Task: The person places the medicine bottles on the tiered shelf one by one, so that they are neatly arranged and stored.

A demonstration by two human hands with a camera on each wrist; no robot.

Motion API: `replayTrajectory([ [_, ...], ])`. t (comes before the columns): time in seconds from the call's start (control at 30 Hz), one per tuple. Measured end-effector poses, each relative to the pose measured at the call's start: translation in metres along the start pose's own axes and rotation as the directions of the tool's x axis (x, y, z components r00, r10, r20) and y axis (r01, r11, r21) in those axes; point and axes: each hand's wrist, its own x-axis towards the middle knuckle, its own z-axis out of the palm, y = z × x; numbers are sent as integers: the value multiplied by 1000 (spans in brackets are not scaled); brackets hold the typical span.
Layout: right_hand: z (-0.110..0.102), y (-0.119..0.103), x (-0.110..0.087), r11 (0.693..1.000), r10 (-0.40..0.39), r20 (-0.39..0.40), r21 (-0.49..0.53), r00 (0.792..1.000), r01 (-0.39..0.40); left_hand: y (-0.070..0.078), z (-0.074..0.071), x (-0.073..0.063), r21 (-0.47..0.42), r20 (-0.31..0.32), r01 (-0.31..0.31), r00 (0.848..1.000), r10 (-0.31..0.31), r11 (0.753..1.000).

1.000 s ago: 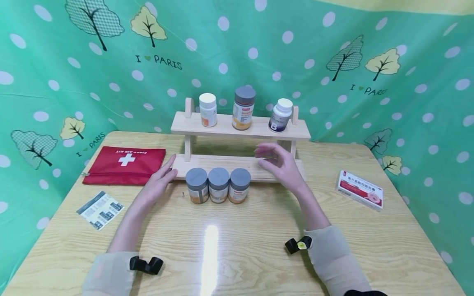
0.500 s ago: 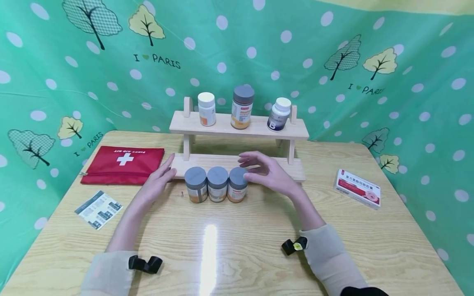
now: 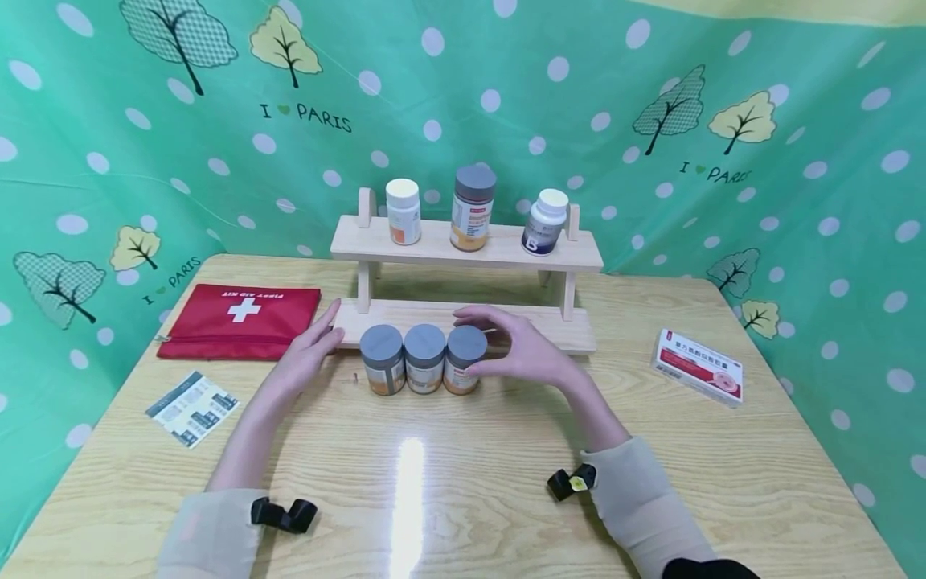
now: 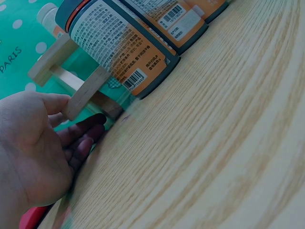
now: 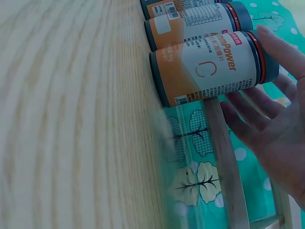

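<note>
On the pale wood-grain table (image 3: 492, 482), three cylindrical jars with grey lids and orange-and-white labels (image 3: 424, 360) stand upright, side by side, before one two-tier pale wooden shelf (image 3: 365, 285). Its upper tier (image 3: 506, 238) carries three containers: two white plastic bottles with white caps (image 3: 403, 213) and one taller grey-lidded jar (image 3: 473, 213). Also on the table: one red first-aid pouch (image 3: 239, 323), one printed card (image 3: 192, 408), one white-and-red carton (image 3: 698, 367). Compared with one second earlier, the right hand (image 3: 524, 350) has travelled leftward from the lower tier (image 3: 423, 310) to the rightmost jar (image 3: 465, 346); the three jars have kept position. Thumb and fingers are apart, on either side of that jar's lid; whether they grip it cannot be told. The left hand (image 3: 307, 358), fingers extended, touches the lower tier's left end.
</note>
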Motion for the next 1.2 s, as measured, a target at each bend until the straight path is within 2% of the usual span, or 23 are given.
replayTrajectory([
  [0.37, 3, 2, 0, 993, 33, 10, -113, 999, -31, 1, 0, 1, -12, 15, 20, 1000, -20, 1000],
  [1.2, 7, -5, -1, 990, 48, -16, -129, 999, -49, 0, 0, 1, -20, 17, 15, 1000, -15, 1000],
])
